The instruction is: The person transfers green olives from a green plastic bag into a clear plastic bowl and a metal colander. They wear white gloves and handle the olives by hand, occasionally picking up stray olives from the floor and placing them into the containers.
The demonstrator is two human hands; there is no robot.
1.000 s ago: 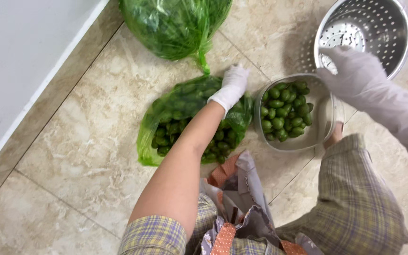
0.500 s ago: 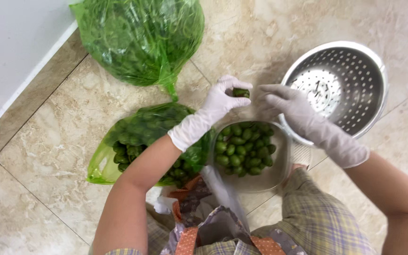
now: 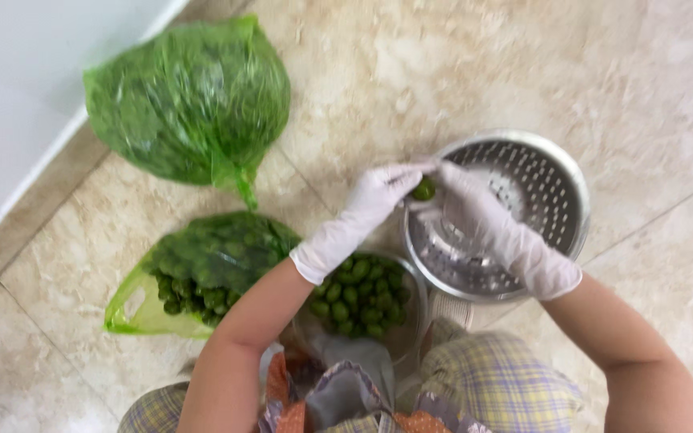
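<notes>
One small green fruit; pinched between the fingertips of both gloved hands, above the rim of the metal colander; left hand grip closed on the fruit from the left; right hand grip closed on it from the right; metal bowl of green fruits just below the left hand; open green bag of fruits further left; tied green bag beyond it; tiled floor beneath all.

White gloves, green fruit, green plastic bags, silver colander, beige marbled floor tiles, plaid trousers.
</notes>
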